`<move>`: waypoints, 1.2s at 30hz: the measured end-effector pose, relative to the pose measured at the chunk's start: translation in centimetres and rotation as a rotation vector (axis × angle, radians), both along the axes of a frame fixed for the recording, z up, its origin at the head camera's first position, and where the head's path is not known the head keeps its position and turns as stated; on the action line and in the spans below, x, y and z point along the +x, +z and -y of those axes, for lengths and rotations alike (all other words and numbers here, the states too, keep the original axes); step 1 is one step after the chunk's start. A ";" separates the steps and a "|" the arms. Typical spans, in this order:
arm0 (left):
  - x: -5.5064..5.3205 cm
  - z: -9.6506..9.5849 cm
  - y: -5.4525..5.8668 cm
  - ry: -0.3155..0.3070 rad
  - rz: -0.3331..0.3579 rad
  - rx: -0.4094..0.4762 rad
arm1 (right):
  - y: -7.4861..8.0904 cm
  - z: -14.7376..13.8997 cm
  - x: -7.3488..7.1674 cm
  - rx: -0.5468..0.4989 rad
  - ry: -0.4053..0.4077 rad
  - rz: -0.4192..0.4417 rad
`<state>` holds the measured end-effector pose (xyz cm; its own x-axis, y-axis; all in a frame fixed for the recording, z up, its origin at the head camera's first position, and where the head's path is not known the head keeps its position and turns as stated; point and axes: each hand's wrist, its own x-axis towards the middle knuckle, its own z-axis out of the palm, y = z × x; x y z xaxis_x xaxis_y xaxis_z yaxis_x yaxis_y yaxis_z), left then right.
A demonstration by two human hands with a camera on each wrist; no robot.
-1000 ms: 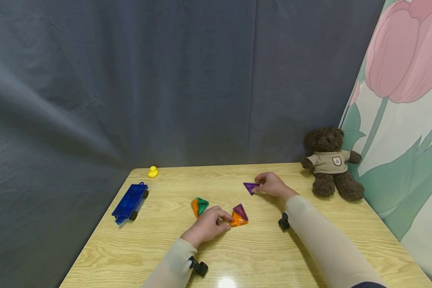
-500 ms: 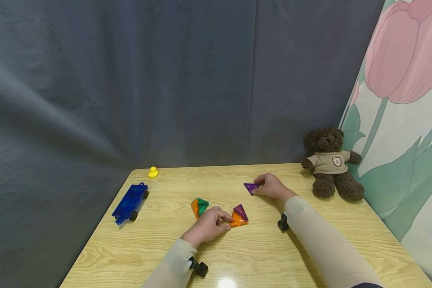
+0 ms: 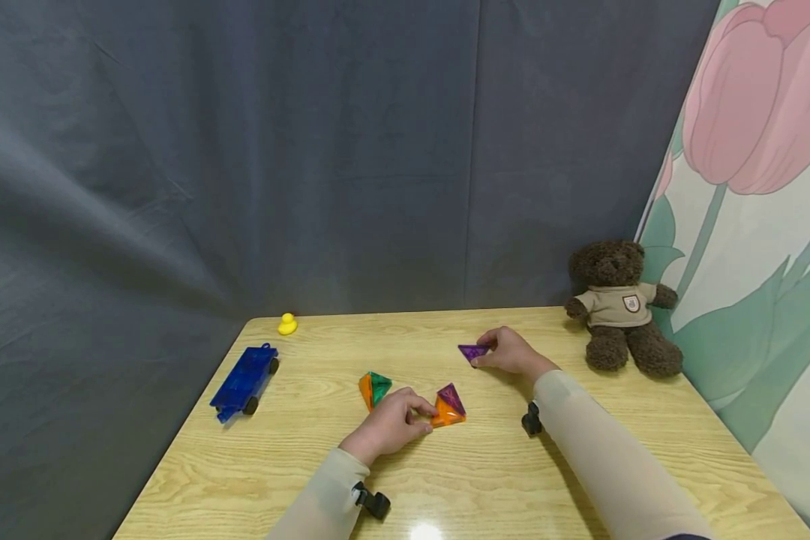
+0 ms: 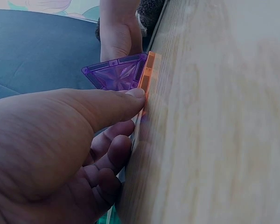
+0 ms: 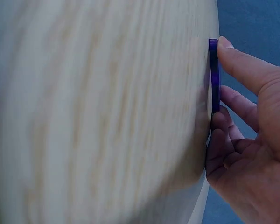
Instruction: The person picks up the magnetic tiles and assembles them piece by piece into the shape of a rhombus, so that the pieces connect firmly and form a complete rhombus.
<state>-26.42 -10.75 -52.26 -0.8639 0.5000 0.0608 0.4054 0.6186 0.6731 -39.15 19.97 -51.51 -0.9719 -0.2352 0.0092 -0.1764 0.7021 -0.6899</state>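
One gripped purple triangle (image 3: 471, 350) | tip points nearward | long edge left-right

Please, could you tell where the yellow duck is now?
In the head view, the yellow duck sits near the far left corner of the table, just beyond the blue wheeled toy.

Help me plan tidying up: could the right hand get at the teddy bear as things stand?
Probably yes: only bare tabletop shows between the right hand and the teddy bear. The hand pinches the purple triangle, though, and might need to release it first.
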 end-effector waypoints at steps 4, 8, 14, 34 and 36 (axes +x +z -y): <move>0.1 0.1 -0.1 -0.003 -0.007 0.001 | 0.3 -0.1 0.3 -0.003 0.008 0.006; 0.1 0.1 0.0 -0.002 -0.007 0.003 | 0.2 -0.3 0.2 0.001 0.005 0.011; 0.1 0.0 0.0 0.003 0.001 0.009 | -0.1 -0.6 0.1 -0.021 0.007 0.015; -0.2 0.0 -0.1 0.000 -0.001 0.024 | -0.3 -1.7 0.7 -0.172 0.045 -0.008; -0.2 0.0 -0.1 0.003 -0.006 0.020 | -0.4 -1.9 0.7 -0.174 0.047 -0.015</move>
<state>-26.59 -10.77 -52.35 -0.8651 0.4959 0.0756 0.4073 0.6063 0.6830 -38.41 21.87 -51.95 -0.9593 -0.2741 0.0676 -0.2171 0.5632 -0.7973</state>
